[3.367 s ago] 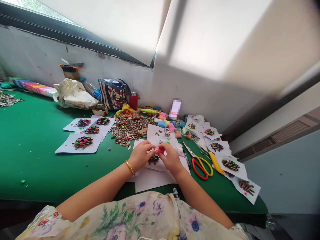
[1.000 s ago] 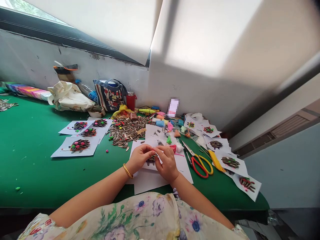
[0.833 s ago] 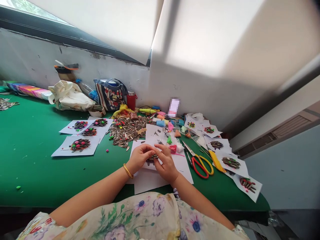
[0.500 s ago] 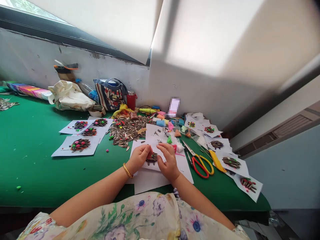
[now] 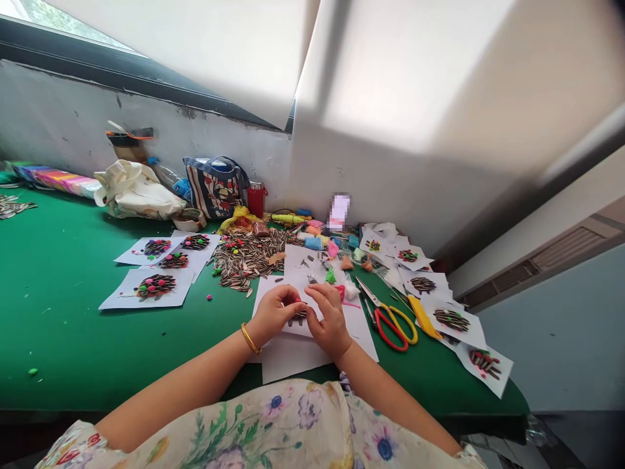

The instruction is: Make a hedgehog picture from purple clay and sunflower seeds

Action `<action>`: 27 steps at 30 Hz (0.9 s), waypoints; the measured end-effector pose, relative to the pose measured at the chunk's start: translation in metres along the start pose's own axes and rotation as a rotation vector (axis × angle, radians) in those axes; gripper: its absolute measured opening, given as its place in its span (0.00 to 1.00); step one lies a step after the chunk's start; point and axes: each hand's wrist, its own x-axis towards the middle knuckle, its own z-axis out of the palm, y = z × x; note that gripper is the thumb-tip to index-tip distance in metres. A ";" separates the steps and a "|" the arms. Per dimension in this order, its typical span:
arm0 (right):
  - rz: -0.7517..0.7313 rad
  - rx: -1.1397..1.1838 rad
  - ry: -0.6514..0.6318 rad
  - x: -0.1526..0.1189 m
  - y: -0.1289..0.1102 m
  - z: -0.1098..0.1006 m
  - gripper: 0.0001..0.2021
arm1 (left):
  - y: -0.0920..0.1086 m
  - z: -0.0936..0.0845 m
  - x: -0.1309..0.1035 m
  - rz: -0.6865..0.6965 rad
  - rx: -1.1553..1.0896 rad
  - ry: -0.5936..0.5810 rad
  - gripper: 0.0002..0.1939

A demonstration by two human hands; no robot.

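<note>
My left hand [image 5: 274, 316], with a gold bangle at the wrist, is closed in a pinch over a sheet of white paper [image 5: 293, 352]. A small pinkish-red bit of clay [image 5: 297, 300] shows at its fingertips. Close beside it on the right, my right hand [image 5: 331, 320] has its fingers bent and apart from the thumb, and I see nothing held in it. Below and between both hands lies a seed picture [image 5: 297, 319] of dark striped sunflower seeds, partly hidden by the fingers.
A heap of sunflower seeds [image 5: 254, 254] lies beyond my left hand. Scissors [image 5: 390, 319] with red and yellow handles rest at the right. Finished-looking seed pictures [image 5: 156, 286] lie left, more cards [image 5: 452, 319] right. Bags [image 5: 215, 189] and a red bottle [image 5: 256, 198] stand by the wall.
My left fingers have turned and shifted slightly right, closer to the right fingertips. The pinkish-red bit has moved slightly with them. My right hand stays almost in place.
</note>
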 end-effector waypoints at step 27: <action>-0.020 0.019 -0.001 0.001 0.002 0.001 0.20 | -0.003 -0.005 -0.003 0.256 0.270 -0.044 0.14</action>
